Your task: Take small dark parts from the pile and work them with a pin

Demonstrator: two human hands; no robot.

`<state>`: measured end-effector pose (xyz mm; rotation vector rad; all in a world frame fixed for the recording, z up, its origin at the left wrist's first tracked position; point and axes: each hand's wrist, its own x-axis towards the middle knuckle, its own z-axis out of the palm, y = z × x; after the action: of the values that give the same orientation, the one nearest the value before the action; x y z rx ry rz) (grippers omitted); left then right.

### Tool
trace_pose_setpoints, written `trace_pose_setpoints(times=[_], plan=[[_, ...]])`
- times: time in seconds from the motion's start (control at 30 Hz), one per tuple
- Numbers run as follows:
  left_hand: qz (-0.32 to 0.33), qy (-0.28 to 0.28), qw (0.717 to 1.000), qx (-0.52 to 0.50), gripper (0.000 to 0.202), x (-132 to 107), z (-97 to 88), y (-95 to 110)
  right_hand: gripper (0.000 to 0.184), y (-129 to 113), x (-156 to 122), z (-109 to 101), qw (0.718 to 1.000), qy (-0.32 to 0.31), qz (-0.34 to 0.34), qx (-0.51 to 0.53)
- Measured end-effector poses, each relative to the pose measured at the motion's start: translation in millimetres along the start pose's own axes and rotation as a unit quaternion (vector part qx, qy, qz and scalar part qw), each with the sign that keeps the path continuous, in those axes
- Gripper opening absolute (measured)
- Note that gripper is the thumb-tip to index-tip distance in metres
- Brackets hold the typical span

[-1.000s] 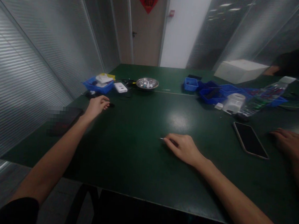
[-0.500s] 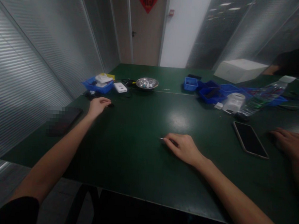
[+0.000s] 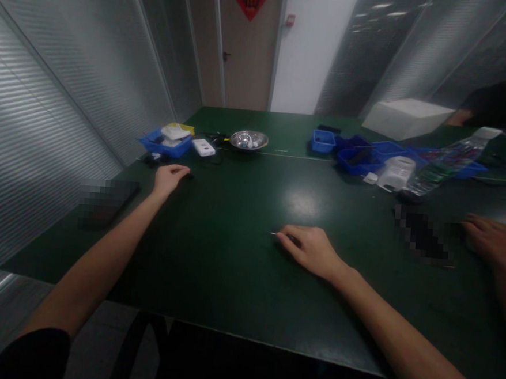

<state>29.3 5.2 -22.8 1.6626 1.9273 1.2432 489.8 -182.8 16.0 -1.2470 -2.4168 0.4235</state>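
Note:
My left hand point(image 3: 169, 179) is at the far left of the green table, fingers pinched together. Right by its fingertips shows a small dark object point(image 3: 189, 176), too blurred to name. Resting on the tabletop near the middle, my right hand point(image 3: 307, 248) has its fingers curled closed. From them pokes the pale, thin tip of a slender object point(image 3: 273, 233); the rest of it is hidden in the hand. Beyond my left hand stand a blue basket point(image 3: 152, 146) with white and yellow items in it and a white box-shaped device point(image 3: 203, 147).
A metal bowl point(image 3: 260, 145) holding small white pieces stands at the back. Blue trays point(image 3: 323, 141), a clear bottle point(image 3: 448, 163), a white jar point(image 3: 396, 173) and a white box point(image 3: 407, 119) are at the right. Another person's hand point(image 3: 492, 238) lies near a dark phone point(image 3: 425, 236).
My left hand has shifted slightly to the right, with the dark object beside its fingertips. My right hand stays put. The other person's hand has moved slightly right.

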Motion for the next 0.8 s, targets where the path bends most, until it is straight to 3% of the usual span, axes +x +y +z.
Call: trace_pose_setpoints(times=[0.2, 0.5, 0.63, 0.8], plan=[[-0.031, 0.007, 0.999, 0.003, 0.035, 2.2, -1.2, -8.4, 0.034, -0.2, -0.4, -0.6, 1.0, -0.003, 0.002, 0.005], [-0.021, -0.011, 0.998, 0.052, 0.033, 4.5, -4.4, -9.5, 0.035, -0.7, 0.5, -1.2, 1.0, -0.002, 0.0, 0.007], [0.046, -0.009, 0.992, 0.121, 0.032, 0.3, -5.1, -6.7, 0.035, -0.8, 0.4, -1.4, 1.0, -0.004, 0.001, 0.005], [0.15, -0.022, 0.96, 0.237, 0.041, -14.3, 0.4, 7.9, 0.035, -0.1, 0.6, -0.9, 1.0, -0.006, -0.001, 0.0]])
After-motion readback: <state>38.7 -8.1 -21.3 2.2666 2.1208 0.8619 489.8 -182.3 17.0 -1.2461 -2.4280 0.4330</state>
